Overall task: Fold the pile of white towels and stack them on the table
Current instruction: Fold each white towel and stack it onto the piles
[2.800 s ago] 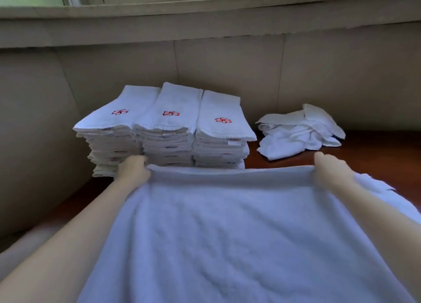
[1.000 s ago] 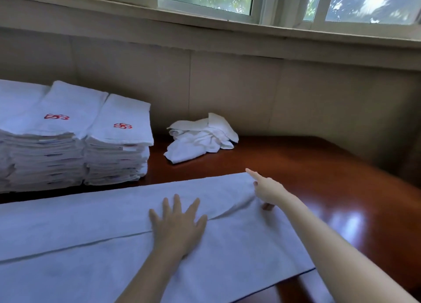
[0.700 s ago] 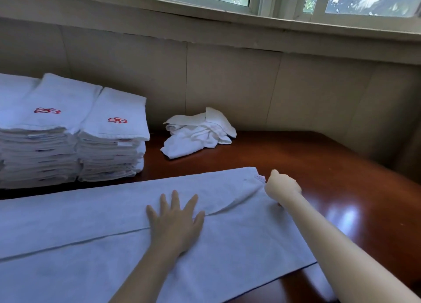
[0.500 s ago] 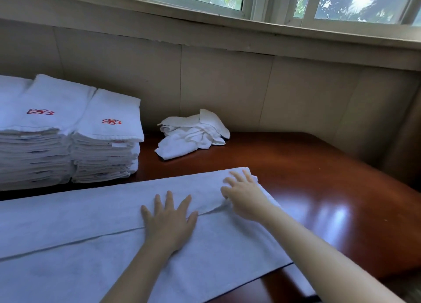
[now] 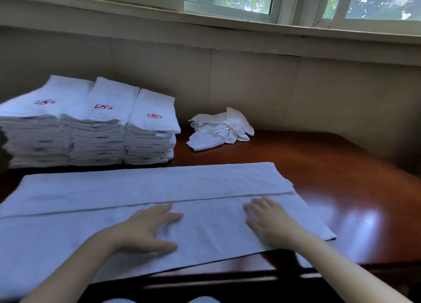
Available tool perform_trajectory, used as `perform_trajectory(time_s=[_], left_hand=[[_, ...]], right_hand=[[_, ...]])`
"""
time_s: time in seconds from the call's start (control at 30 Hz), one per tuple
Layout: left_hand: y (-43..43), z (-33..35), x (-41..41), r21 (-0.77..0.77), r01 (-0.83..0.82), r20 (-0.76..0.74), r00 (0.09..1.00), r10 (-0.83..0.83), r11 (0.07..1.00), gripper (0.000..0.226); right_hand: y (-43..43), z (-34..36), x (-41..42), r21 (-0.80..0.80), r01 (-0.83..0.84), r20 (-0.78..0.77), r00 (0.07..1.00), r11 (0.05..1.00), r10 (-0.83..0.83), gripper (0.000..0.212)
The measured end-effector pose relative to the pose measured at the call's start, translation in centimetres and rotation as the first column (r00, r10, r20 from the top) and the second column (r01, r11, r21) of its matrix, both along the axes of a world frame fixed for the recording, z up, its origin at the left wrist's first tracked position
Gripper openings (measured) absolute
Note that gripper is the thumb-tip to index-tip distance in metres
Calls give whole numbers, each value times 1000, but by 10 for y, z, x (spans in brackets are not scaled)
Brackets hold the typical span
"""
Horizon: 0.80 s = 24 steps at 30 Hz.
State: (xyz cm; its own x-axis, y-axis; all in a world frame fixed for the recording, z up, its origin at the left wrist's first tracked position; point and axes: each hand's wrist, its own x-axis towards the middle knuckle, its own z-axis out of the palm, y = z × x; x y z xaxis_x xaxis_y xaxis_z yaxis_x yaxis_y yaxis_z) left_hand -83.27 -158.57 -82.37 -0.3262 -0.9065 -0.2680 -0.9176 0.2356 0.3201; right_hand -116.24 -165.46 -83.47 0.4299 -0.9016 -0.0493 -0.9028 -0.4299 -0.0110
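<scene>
1. The left hand (image 5: pixel 145 229) lies flat, palm down, on the white towel (image 5: pixel 159 186) spread across the near part of the table (image 5: pixel 355 188). Its fingers are straight and slightly apart, pointing right and far. It presses on the cloth and grips nothing.
2. The right hand (image 5: pixel 271 223) also rests palm down on the towel, near its right end. The fingers are extended and a little spread, with nothing pinched or curled round.
3. The towel runs left to right. Its far part is folded over toward the near side, and the edge of that flap makes a long line just beyond both sets of fingertips.
4. The towel's near edge reaches the near edge of the table, and its near right corner lies on the wood.
5. At the far left stand three stacks of folded towels (image 5: pixel 95 129), side by side and touching, each top towel bearing a red emblem.
6. Just right of the stacks, near the wall (image 5: pixel 250 86), lies a crumpled pile of white towels (image 5: pixel 218 131), apart from the spread towel.
</scene>
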Motion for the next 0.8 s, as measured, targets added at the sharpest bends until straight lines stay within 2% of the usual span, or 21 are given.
perform_trajectory(time_s=[0.07, 0.1, 0.17, 0.23, 0.27, 0.3, 0.37, 0.43, 0.53, 0.63, 0.67, 0.7, 0.77, 0.8], left_hand=[[33, -1, 26, -7, 5, -16, 1000, -5, 1000, 71], [48, -1, 38, -33, -11, -30, 999, 10, 999, 71], [72, 1, 57, -144, -44, -30, 999, 40, 989, 70], [90, 4, 65, -273, -66, -10, 998, 66, 960, 61], [97, 4, 64, -345, -54, 9, 998, 61, 937, 54], [103, 5, 61, -421, -14, 41, 999, 35, 907, 46], [112, 5, 52, -528, 97, 129, 991, -33, 843, 24], [116, 4, 47, -600, 156, 191, 980, -49, 785, 12], [115, -3, 48, -698, 196, 237, 971, -35, 689, 10], [115, -11, 60, -783, 167, 228, 973, 27, 599, 20], [116, -13, 65, -792, 146, 220, 974, 54, 593, 23], [117, -11, 69, -772, 116, 230, 968, 104, 626, 29], [118, 0, 77, -614, -9, 351, 893, 283, 789, 38], [118, 7, 83, -531, -92, 423, 833, 357, 842, 35]], right_hand=[[18, -1, 17, 197, -217, 102, 974, 956, 200, 65], [25, -1, 26, 228, -305, 123, 951, 925, 283, 71], [36, -1, 44, 157, -414, 144, 908, 897, 394, 74], [41, 2, 63, -22, -457, 101, 884, 889, 457, 52], [42, 6, 72, -112, -462, 16, 885, 880, 466, 35], [42, 9, 79, -164, -462, -80, 887, 872, 455, 29], [44, 13, 91, -137, -387, -183, 914, 912, 361, 46], [45, 15, 96, -120, -311, -122, 947, 943, 297, 55], [48, 18, 96, -92, -248, -3, 968, 964, 249, 56], [51, 27, 91, 4, -216, 45, 975, 976, 216, 54], [52, 32, 89, 42, -228, 41, 973, 973, 226, 53], [51, 36, 85, 102, -243, 44, 970, 965, 239, 53], [46, 46, 75, 288, -268, 101, 963, 919, 249, 50], [43, 52, 69, 403, -280, 147, 959, 871, 241, 45]])
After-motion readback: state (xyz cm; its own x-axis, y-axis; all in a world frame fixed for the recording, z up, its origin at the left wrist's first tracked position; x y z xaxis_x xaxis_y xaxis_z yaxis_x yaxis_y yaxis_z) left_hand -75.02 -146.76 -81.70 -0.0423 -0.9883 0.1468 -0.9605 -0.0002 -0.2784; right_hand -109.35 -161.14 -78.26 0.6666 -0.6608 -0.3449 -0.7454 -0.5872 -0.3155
